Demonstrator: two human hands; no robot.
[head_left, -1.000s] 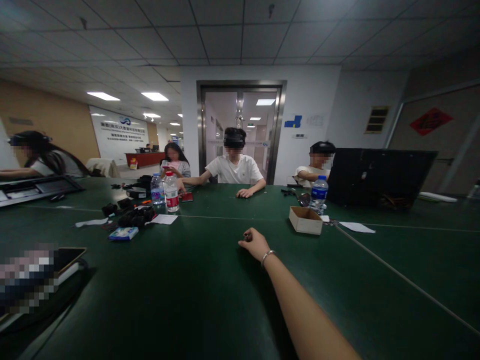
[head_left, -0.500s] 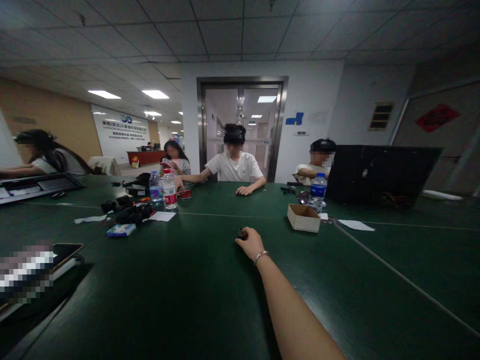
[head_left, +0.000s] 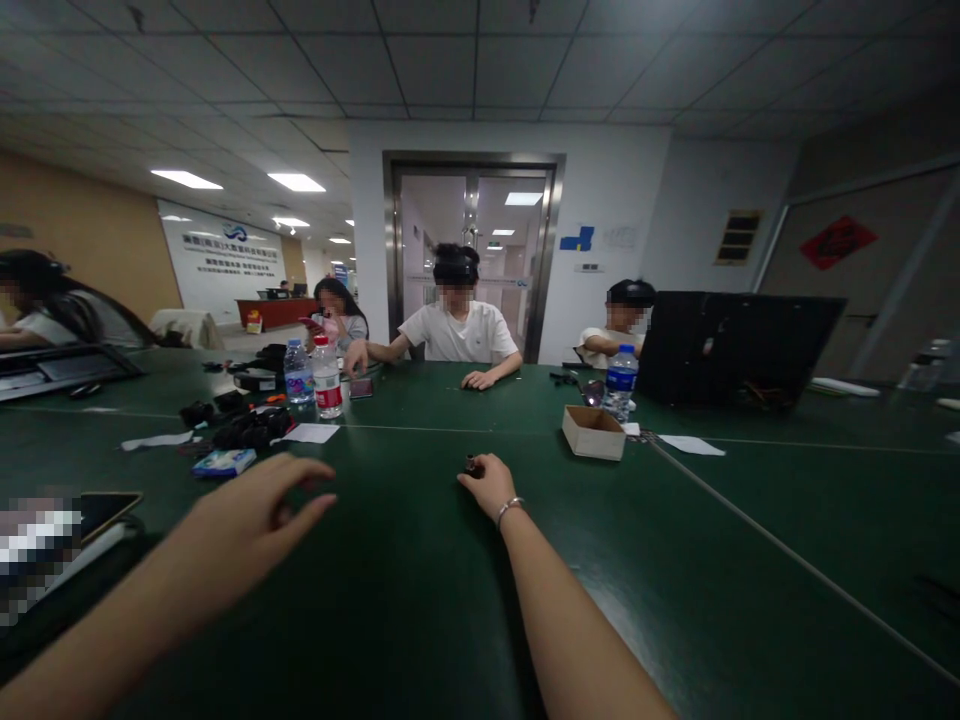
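Note:
My right hand (head_left: 493, 487), with a silver bracelet at the wrist, rests on the green table and is closed around a small dark object (head_left: 471, 464) with a shiny top. Most of that object is hidden by the fingers, and its kind is unclear. On the left, my left hand (head_left: 259, 515) is held over the table, thumb and fingers apart with nothing between them. Just beyond it lies a blue and white packet (head_left: 224, 462).
An open cardboard box (head_left: 594, 434) stands right of my right hand, near a blue-capped water bottle (head_left: 620, 382). Two bottles (head_left: 328, 378) and black gear (head_left: 251, 428) are at far left. A large black case (head_left: 739, 350) is at right. People sit opposite.
My left hand has come into view from the lower left. My right hand keeps its hold on the small dark object in the same place. The view has turned slightly right.

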